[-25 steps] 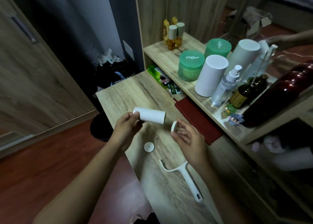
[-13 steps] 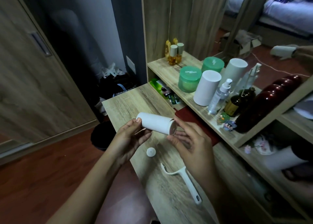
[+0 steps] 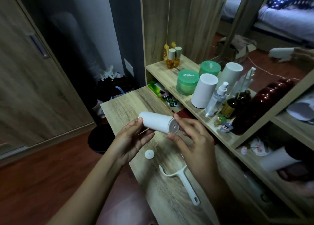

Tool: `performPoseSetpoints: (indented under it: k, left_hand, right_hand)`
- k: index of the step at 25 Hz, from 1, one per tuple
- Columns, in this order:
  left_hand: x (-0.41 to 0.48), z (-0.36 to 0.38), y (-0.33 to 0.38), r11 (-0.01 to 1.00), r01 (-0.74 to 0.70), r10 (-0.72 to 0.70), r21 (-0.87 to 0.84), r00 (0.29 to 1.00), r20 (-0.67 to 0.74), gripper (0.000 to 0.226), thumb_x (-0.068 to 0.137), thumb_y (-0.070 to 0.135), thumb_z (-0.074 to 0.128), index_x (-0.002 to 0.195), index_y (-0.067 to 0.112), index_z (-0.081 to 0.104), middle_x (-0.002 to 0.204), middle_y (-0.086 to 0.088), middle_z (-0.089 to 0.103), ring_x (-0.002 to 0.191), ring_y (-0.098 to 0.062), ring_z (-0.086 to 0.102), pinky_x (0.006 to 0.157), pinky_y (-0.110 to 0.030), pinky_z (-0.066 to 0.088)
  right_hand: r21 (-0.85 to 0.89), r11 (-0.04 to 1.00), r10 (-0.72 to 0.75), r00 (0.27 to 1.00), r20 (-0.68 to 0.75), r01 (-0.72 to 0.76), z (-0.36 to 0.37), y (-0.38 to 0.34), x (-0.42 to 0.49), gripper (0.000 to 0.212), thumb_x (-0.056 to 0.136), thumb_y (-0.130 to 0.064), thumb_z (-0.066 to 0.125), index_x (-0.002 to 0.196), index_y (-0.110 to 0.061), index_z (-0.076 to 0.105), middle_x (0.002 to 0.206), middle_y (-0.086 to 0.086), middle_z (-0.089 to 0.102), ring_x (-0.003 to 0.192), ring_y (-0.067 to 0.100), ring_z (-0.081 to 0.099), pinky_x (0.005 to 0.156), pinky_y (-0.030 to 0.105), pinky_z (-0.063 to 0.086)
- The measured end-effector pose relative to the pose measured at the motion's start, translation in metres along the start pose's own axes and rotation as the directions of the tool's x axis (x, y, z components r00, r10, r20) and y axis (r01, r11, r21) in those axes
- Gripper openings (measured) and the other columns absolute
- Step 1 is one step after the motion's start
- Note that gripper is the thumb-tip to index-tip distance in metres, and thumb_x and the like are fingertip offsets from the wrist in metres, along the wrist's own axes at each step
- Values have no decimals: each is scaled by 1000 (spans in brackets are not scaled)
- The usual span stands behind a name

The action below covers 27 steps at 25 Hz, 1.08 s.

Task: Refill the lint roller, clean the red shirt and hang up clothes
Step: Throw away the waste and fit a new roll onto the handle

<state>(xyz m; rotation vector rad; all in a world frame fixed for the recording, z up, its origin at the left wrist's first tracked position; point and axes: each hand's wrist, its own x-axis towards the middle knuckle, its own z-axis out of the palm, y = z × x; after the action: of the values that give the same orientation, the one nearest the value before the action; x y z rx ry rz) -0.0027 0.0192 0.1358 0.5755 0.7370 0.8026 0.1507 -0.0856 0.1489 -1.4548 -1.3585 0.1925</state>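
A white lint roll refill [image 3: 156, 122] is held level above the wooden table [image 3: 122, 104]. My left hand [image 3: 131, 142] holds its left end from below with thumb and fingers. My right hand [image 3: 191, 139] pinches a round white end cap [image 3: 174, 126] seated in the roll's right end. A second white cap [image 3: 149, 153] lies on the table below the hands. The white roller handle [image 3: 184, 182] lies near the table's front, without a roll on it. A dark red folded cloth [image 3: 184, 113] shows behind my right hand, mostly hidden.
A raised shelf [image 3: 169, 75] at the right carries green jars [image 3: 186, 84], white cylinders [image 3: 203, 90], a spray bottle [image 3: 216, 99] and dark bottles [image 3: 235, 105]. A black bin [image 3: 100, 138] stands on the floor left of the table. A wardrobe door [image 3: 34, 71] is at the far left.
The end cap, held apart from the roll a second ago, now sits in the roll's right end. Both hands came together and the view tilted up.
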Motion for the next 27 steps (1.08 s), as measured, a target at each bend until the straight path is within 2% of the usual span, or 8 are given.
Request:
performPoseSetpoints:
  k: [3,8,13,19,20,22,24,27]
  left_hand:
    - [1,6,-5,1000,19,-19,-10,1000,8,23,86,21,52,102,7,60,90,-9,64,79,-19,66,70,-28,59]
    - [2,10,-18,998,1,-3,-56,1000,-24,21,93,17,47,107,5,56,93,-11,63,79,-19,67,72,-28,58]
    - [2,16,-23,976,-153,152,155,988,19,13,84,19,55,76,9,53,78,-4,69,81,-15,70,75,-23,57]
    - [29,-1,-43,889,-212,242,406,970,-25,24,99,32,40,92,18,58,102,-6,69,95,-21,68,83,-30,53]
    - [43,-17,-51,782,-208,283,588,958,-38,21,98,30,44,92,20,61,103,-7,68,97,-22,67,85,-34,53]
    - [68,-55,-71,289,-186,318,939,944,89,16,94,22,52,100,17,66,104,-10,69,97,-27,66,85,-37,52]
    - [87,-88,-95,-163,-295,213,942,921,325,24,87,16,55,106,8,68,107,-17,68,92,-32,67,79,-34,53]
    - [99,-117,-133,-350,-390,102,852,888,449,21,81,22,51,84,13,70,85,-11,67,73,-32,65,66,-33,56]
  right_hand:
    - [-38,999,-33,999,-15,32,1,0,1,49,78,-34,64,123,-17,58,109,-6,55,104,-13,48,88,2,37]
    - [-151,985,-72,994,80,83,-3,9,11,51,84,-36,54,128,-10,53,115,8,58,100,0,49,88,3,36]
    - [184,952,250,968,0,-246,4,37,2,62,81,-53,59,131,-19,48,123,-1,59,108,-5,57,92,18,46]
    - [443,736,563,826,18,-511,19,69,-8,32,89,-36,49,120,-32,53,121,2,63,111,6,59,97,25,44]
    - [462,697,601,798,40,-548,18,72,-8,23,92,-32,46,112,-33,58,115,2,65,103,5,62,92,23,48]
    - [498,621,654,750,97,-605,19,74,-9,19,96,-27,42,100,-31,61,103,0,67,88,-1,67,80,16,51]
    - [480,615,658,742,124,-626,20,79,-10,19,94,-31,43,96,-30,62,98,-6,68,85,-3,67,80,19,52]
    - [481,646,621,775,121,-593,21,82,-9,24,84,-41,45,95,-30,63,95,-8,69,89,1,67,86,25,50]
